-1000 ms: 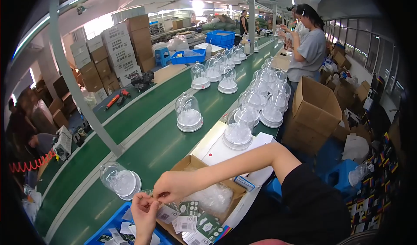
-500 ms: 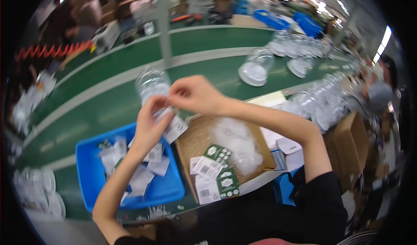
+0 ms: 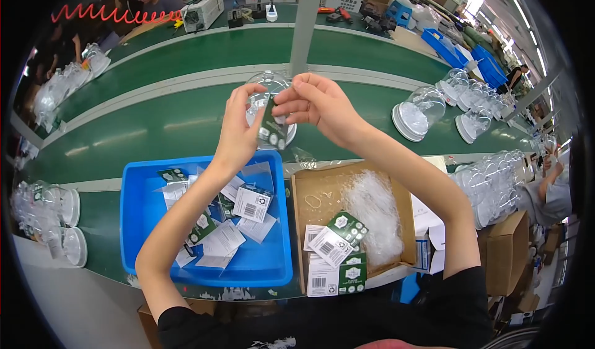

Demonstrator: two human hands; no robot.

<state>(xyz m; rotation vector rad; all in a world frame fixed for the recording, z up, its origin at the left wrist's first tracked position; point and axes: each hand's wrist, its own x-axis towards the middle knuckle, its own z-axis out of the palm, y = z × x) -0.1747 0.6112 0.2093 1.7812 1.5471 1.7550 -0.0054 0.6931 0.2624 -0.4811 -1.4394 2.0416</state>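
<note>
My left hand holds a small green-and-white printed card at its edge by the thumb. Fingers curled, my right hand is right beside the card's upper part; what it pinches is too small to make out. Just behind both hands, a clear dome on a white base stands on the green belt, partly covered by them. Below my left forearm lies a blue bin with loose cards. Next to it is a shallow cardboard tray holding a heap of thin clear plastic strands and several green-and-white cards.
More clear domes stand along the belt to the right, with a dense row nearer me. Others sit at the left edge. A grey post rises beyond my hands. An open carton stands at right; co-workers are farther off.
The view has shifted, with the scene now lower and to the right. The card in my left hand now shows its green face instead of its white one.
</note>
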